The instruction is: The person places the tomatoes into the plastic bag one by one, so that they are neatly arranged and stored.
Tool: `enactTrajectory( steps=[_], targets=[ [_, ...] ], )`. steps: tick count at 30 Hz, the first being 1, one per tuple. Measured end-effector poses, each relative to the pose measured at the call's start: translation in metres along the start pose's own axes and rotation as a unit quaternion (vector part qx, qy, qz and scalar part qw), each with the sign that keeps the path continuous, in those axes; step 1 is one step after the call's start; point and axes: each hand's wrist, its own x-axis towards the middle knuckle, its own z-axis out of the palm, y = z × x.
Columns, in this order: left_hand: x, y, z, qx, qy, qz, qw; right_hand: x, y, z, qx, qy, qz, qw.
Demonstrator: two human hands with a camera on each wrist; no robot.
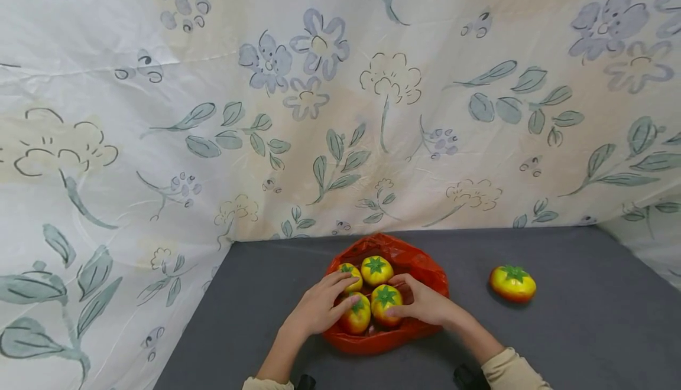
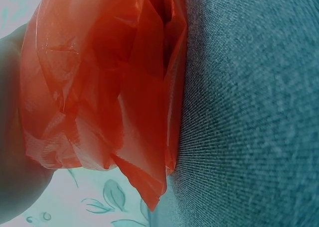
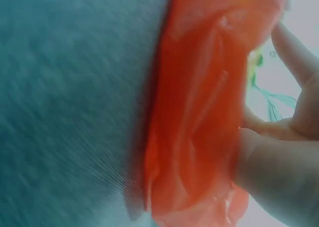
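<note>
Several yellow-and-red tomatoes with green star-shaped tops lie in an open red plastic bag [image 1: 420,260] in the head view. My left hand [image 1: 319,307] reaches over the bag's left side, its fingers over the back-left tomato [image 1: 350,270] and its thumb against the front-left tomato [image 1: 355,318]. From the right, my right hand [image 1: 422,301] grips the front-right tomato [image 1: 385,296] between thumb and curled fingers. Behind it sits another tomato [image 1: 376,269], touched by neither hand. In the wrist views, crumpled bag walls [image 2: 99,87] [image 3: 199,117] hide most of the contents.
One more tomato [image 1: 513,283] lies outside the bag on the dark grey tabletop [image 1: 580,319], to the right. A floral cloth [image 1: 340,159] hangs along the back and left sides of the table.
</note>
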Motion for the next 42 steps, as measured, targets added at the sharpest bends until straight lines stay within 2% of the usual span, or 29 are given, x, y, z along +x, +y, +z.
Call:
enactTrajectory(
  steps=[9, 14, 23, 31, 42],
  targets=[
    [-0.001, 0.001, 0.000, -0.003, 0.003, 0.007, 1.0000, -0.009, -0.010, -0.023, 0.034, -0.047, -0.001, 0.998],
    [-0.001, 0.001, -0.001, -0.005, 0.003, 0.008, 0.9999, -0.011, -0.011, -0.034, 0.054, -0.050, 0.002, 0.997],
    [-0.001, 0.002, 0.000, -0.001, 0.004, 0.008, 1.0000, -0.016, -0.009, -0.054, 0.145, -0.025, 0.015, 0.989],
    [-0.001, 0.001, 0.001, -0.006, 0.004, 0.012, 0.9999, -0.023, -0.013, -0.070, 0.186, 0.031, 0.004, 0.982],
    [0.000, 0.001, 0.002, -0.004, -0.003, 0.001, 1.0000, -0.030, -0.011, -0.089, 0.247, 0.085, -0.025, 0.965]
  ],
)
